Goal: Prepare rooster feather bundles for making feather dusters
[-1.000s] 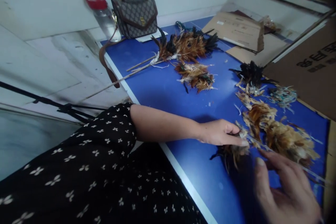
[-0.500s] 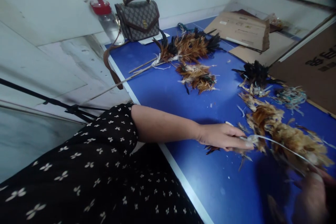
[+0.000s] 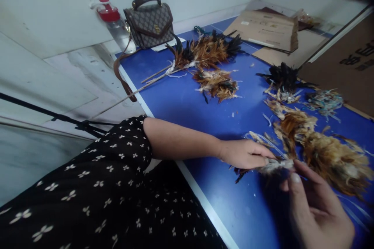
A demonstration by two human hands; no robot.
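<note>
My left hand (image 3: 247, 153) is closed around a small bundle of feathers (image 3: 276, 166) above the blue table. Dark feather tips poke out below the wrist, and the pale quill end, wrapped in whitish string, points right. A loose white string (image 3: 273, 146) curves behind the bundle. At the quill end is my right hand (image 3: 320, 206), its index fingertip at or touching the tip. Its thumb stands a little apart, and I see nothing held between them. Just beyond lies a long pile of tan and brown feathers (image 3: 324, 151).
Black feathers (image 3: 282, 78) and a tangle of bluish-white strings (image 3: 324, 103) lie at the right. Farther back are feather bunches tied on sticks (image 3: 207, 52), a loose brown bunch (image 3: 217, 83), a handbag (image 3: 152, 23), a bottle (image 3: 117, 27) and flattened cardboard (image 3: 263, 29).
My right hand has moved left and up from the lower right to the bundle's end. The string, earlier stretched taut toward it, now hangs in a loose curve behind the bundle.
</note>
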